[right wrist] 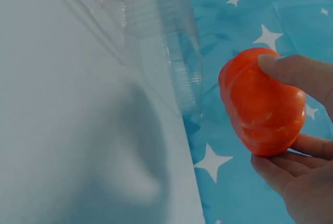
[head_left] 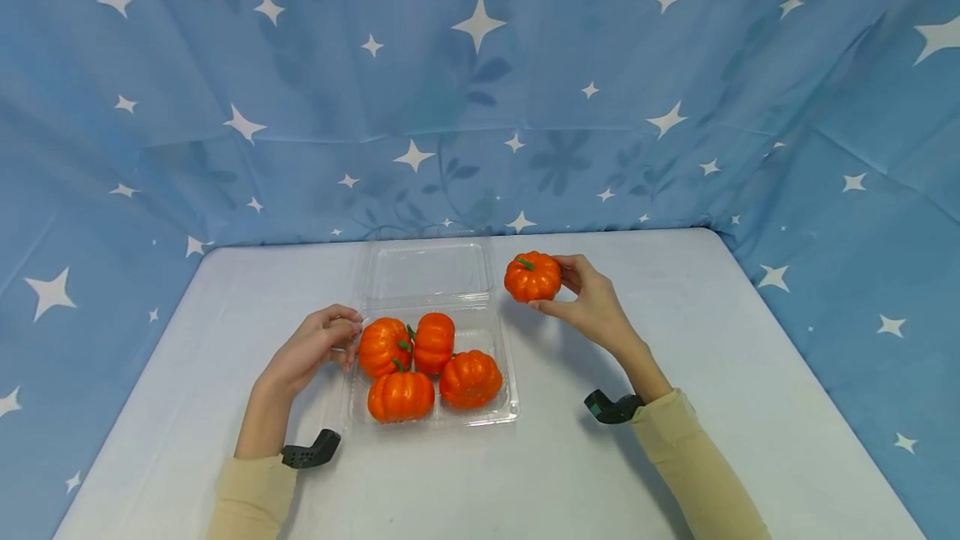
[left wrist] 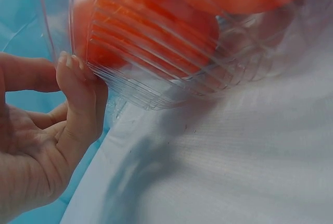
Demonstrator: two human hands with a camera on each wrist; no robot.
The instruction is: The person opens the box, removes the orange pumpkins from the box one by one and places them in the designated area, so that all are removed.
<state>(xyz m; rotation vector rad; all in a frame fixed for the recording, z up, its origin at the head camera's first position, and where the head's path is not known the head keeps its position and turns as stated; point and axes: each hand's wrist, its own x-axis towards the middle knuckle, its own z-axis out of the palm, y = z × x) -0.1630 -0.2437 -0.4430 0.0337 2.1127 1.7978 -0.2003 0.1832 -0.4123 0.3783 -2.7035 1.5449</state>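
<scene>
My right hand (head_left: pixel 592 307) holds a small orange toy pumpkin (head_left: pixel 531 280) with a green stem, thumb on one side and fingers on the other. It is raised over the table, just right of the clear lid. In the right wrist view the pumpkin (right wrist: pixel 263 101) shows smooth and ribbed. At the left wall of a clear plastic clamshell box (head_left: pixel 480 332), my left hand (head_left: pixel 315 348) pinches the edge with bent fingers. Several like pumpkins (head_left: pixel 401 396) sit grouped inside the box. Through its ribbed wall, the left wrist view shows orange pumpkins (left wrist: pixel 151 31) close by.
The box's hinged lid (head_left: pixel 429 269) lies folded back toward the rear of the white table (head_left: pixel 637 473). Behind the table hangs a blue curtain (head_left: pixel 315 73) with white stars. Each wrist carries a black camera mount, the left one (head_left: pixel 311 450) low beside the box.
</scene>
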